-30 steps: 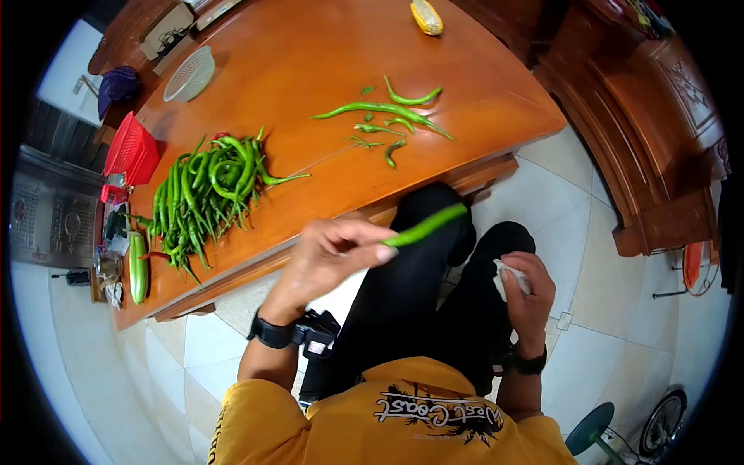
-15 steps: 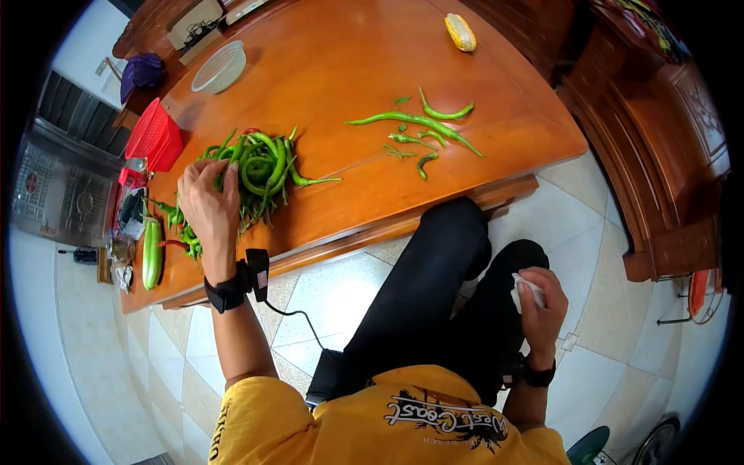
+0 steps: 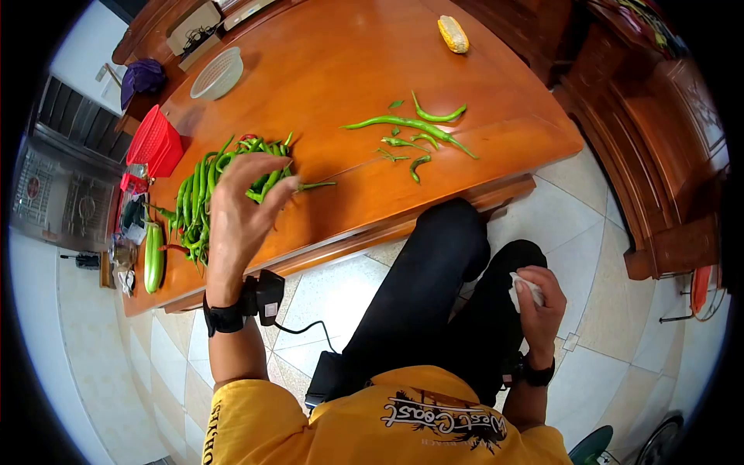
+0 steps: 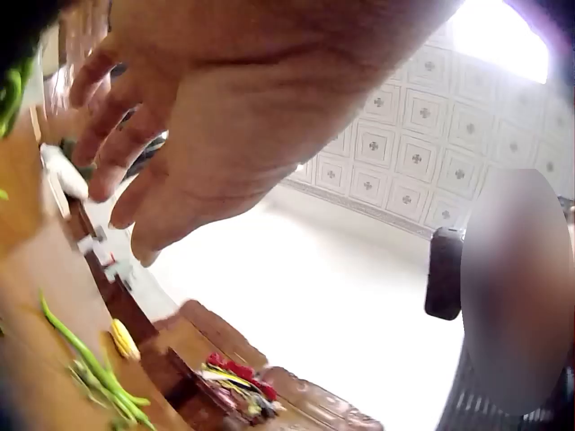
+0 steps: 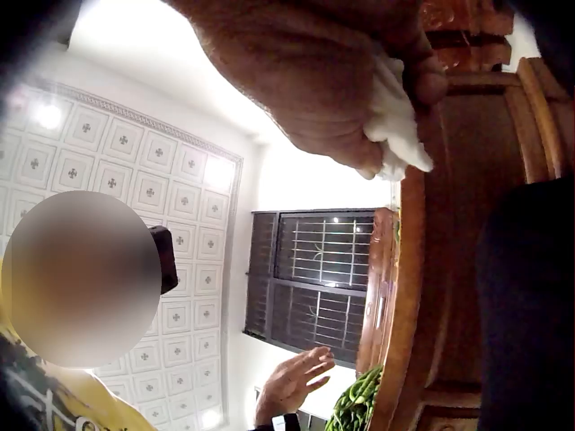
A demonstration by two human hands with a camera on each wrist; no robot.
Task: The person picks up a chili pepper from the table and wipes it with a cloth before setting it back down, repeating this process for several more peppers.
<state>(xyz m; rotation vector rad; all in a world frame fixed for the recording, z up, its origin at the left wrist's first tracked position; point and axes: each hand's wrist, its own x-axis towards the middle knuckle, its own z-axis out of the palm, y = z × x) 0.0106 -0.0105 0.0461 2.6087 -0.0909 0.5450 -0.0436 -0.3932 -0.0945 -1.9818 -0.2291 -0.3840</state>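
My left hand point(image 3: 244, 201) is above the right side of a heap of green chili peppers point(image 3: 194, 198), hiding part of it. Its fingers are spread in a loose curve away from the thumb, with nothing between them; the left wrist view also shows the hand point(image 4: 216, 135) holding nothing. Low over the right thigh, my right hand point(image 3: 541, 306) grips a crumpled white tissue point(image 3: 525, 291), which pokes out between thumb and fingers in the right wrist view. Farther right on the table lie a long green chili pepper point(image 3: 403, 122), a curved one point(image 3: 439, 116) and several small pieces.
Left of the heap are a long pale-green vegetable point(image 3: 154, 260) and a red basket point(image 3: 159, 143). A pale oval basket point(image 3: 218, 74) stands farther back on the wooden table point(image 3: 325, 62). One partly bare corn cob point(image 3: 453, 35) lies near the far edge.
The left hand carried a green chili pepper over the lap, then reached to the heap. Now it is empty and has shifted slightly right. The right hand still holds the tissue.
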